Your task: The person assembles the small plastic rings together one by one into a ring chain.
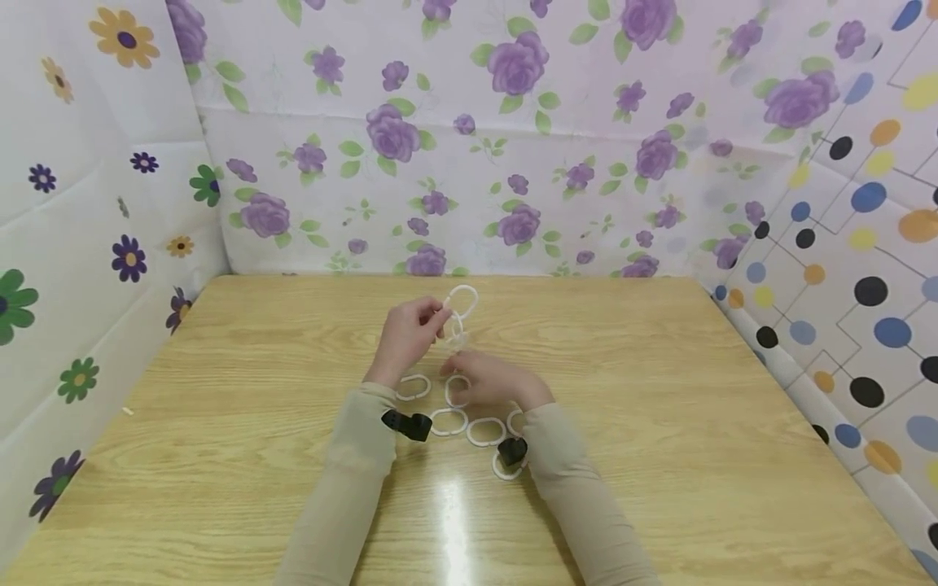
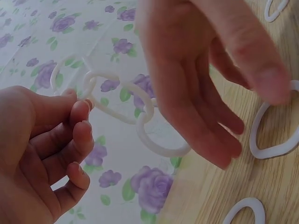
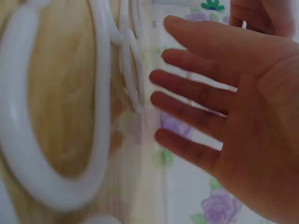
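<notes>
My left hand point(image 1: 409, 332) is raised over the table's far half and pinches a short chain of white plastic oval links point(image 1: 476, 303) between thumb and fingers. In the left wrist view several joined links point(image 2: 158, 147) hang from that pinch toward the right. My right hand point(image 1: 500, 381) is lower and nearer, with a loose white link point(image 1: 448, 392) right at its fingers. Seen from the right wrist, this hand point(image 3: 233, 98) has its fingers spread and straight, holding nothing. Its fingers overlap the end of the chain in the left wrist view.
More loose white links lie on the wooden table point(image 1: 220, 456): one link point(image 1: 414, 399) beside the left wrist, others below the right hand, such as a link point(image 1: 486, 445). Flowered cloth point(image 1: 454, 203) stands along the table's far edge, with patterned cloths at both sides.
</notes>
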Motion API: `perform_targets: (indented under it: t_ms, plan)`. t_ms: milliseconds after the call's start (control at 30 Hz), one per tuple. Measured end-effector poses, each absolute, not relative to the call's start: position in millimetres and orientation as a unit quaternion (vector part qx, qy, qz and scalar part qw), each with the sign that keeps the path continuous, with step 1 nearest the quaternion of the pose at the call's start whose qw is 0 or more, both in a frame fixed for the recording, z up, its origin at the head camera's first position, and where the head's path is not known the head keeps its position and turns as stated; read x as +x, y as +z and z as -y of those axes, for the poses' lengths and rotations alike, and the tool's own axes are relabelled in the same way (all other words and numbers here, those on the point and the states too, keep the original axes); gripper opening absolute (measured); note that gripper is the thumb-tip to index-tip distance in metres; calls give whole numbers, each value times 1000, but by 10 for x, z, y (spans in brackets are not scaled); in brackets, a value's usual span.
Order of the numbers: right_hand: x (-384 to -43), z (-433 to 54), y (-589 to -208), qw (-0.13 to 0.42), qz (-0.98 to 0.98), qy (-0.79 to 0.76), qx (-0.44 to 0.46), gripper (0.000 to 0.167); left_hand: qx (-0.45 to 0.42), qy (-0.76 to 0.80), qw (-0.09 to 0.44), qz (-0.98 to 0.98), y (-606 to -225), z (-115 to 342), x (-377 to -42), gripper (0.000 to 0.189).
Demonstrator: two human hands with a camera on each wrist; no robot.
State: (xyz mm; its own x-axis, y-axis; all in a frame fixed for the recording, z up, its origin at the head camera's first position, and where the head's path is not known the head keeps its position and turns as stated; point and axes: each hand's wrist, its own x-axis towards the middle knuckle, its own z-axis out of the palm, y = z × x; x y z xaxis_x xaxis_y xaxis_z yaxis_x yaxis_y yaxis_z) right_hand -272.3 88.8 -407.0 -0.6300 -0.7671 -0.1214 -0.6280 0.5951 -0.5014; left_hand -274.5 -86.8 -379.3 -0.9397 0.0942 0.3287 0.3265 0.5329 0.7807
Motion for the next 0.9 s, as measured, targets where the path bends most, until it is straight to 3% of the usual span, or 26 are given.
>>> perform_targets:
  t_ms: [267,567,733,900]
  plan:
    - [-2686,-823,-4143,142,-893,-153,-399,50,-121,-455,117,875,-3800,865,-2729,23]
    - [-2690,-942,-4110,186,-887,-180,-381,51,-125,-443,107,881,-3830,890,-2747,22]
    - [-2713,-988,-4089,180,-886,-171,-391,56,-125,-438,95,885,-3828,896,-2760,23]
    - [-2704,-990,-4061,186,-886,-167,-391,49,-128,-431,86,889,-3834,889,-2767,22]
